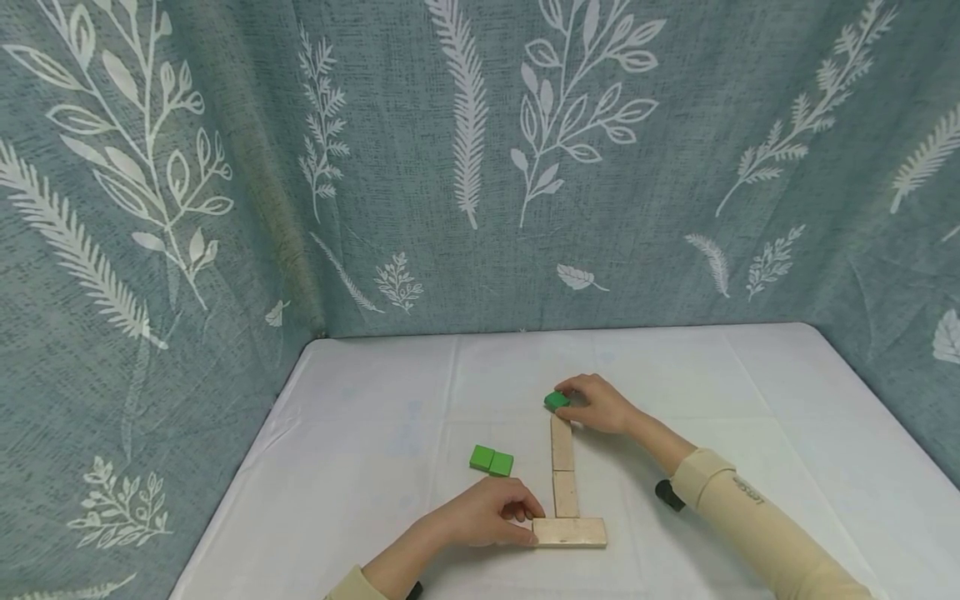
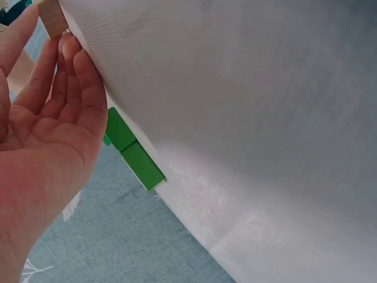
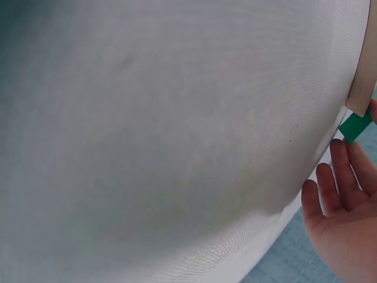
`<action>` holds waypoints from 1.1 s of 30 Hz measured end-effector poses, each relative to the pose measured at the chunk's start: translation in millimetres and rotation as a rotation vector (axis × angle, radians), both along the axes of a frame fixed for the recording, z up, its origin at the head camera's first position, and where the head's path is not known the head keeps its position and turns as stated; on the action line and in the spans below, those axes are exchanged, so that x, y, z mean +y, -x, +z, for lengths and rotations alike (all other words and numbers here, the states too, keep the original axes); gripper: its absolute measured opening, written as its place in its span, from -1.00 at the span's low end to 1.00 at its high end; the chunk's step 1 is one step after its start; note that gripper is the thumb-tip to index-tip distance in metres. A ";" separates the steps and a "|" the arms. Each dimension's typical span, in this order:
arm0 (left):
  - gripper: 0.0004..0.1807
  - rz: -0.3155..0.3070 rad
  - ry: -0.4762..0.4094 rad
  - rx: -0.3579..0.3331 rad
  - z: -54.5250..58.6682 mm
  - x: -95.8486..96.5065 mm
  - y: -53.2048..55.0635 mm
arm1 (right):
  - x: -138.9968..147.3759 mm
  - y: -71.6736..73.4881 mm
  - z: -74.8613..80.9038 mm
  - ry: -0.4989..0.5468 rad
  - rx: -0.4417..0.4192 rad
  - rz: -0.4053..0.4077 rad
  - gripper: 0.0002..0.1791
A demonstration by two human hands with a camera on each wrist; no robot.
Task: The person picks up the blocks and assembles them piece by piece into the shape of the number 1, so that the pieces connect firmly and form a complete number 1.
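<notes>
My left hand pinches the left end of a flat wooden block that lies crosswise on the table. From its middle, two more wooden blocks run end to end away from me. At their far end my right hand holds a small green block between thumb and fingers, set at an angle to the row. In the right wrist view this green block shows just beyond the end of a wooden block. The left wrist view shows the left fingers at a wooden block's end.
Two lighter green blocks lie side by side left of the wooden row, just beyond my left hand. A white cloth covers the table. Blue-green curtains with white leaf prints stand behind and at both sides.
</notes>
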State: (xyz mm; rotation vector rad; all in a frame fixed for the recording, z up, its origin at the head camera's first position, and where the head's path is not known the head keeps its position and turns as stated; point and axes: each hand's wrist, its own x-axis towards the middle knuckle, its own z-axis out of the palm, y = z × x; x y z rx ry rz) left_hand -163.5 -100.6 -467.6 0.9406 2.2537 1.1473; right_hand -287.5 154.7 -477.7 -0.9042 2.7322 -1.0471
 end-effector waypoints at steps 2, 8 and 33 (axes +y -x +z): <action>-0.78 0.002 0.001 -0.004 0.2 0.1 -0.1 | 0.4 -1.3 0.4 -0.001 -0.014 -0.012 -0.55; -0.78 0.004 -0.001 -0.005 -0.4 0.2 0.2 | 0.3 -2.3 1.2 -0.001 -0.022 -0.012 -0.55; -0.80 0.017 0.047 0.052 1.7 3.7 -1.9 | 2.2 -3.0 -1.4 -0.022 -0.017 -0.008 -0.59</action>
